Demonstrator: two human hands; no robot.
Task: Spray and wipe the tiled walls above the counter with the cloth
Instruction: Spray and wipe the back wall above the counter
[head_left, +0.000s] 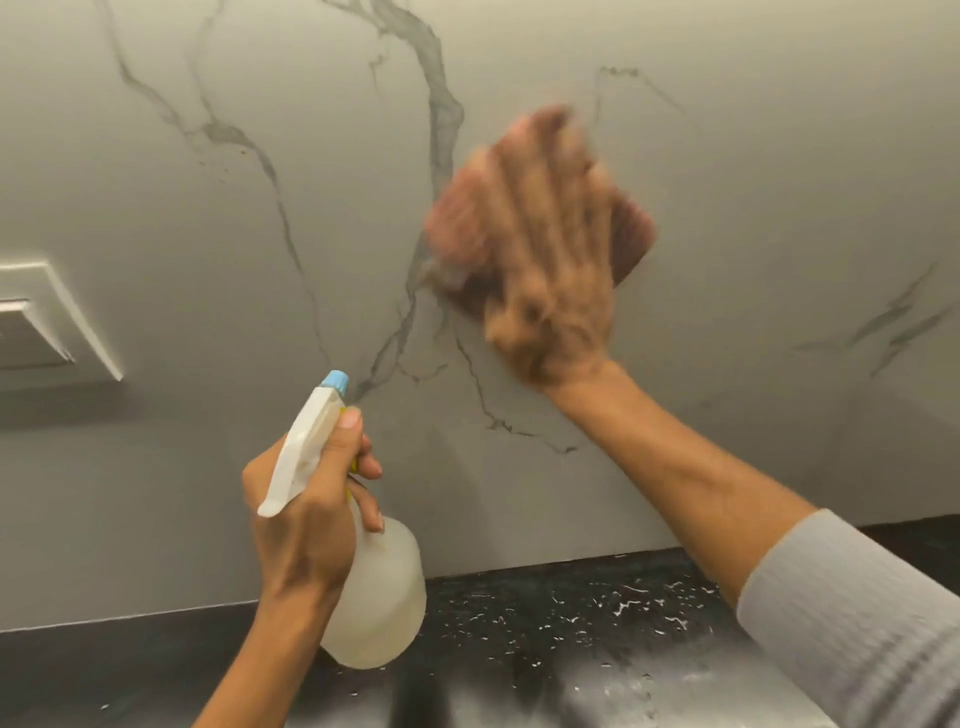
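The wall (727, 156) above the counter is pale marble-look tile with grey veins. My right hand (550, 270) lies flat on it with fingers spread, pressing a reddish-brown cloth (462, 223) against the tile; both are blurred by motion. My left hand (306, 514) grips a translucent white spray bottle (379, 597) by its neck, a finger on the trigger. The bottle's blue nozzle (335, 382) points up toward the wall, a short way from it. The bottle hangs above the counter.
A black speckled counter (545, 623) runs along the wall's foot, dotted with water drops. A white switch plate (47, 322) sticks out from the wall at far left. A wet metallic surface (597, 696) shows at the bottom edge. A grey ribbed sleeve (857, 623) covers my right forearm.
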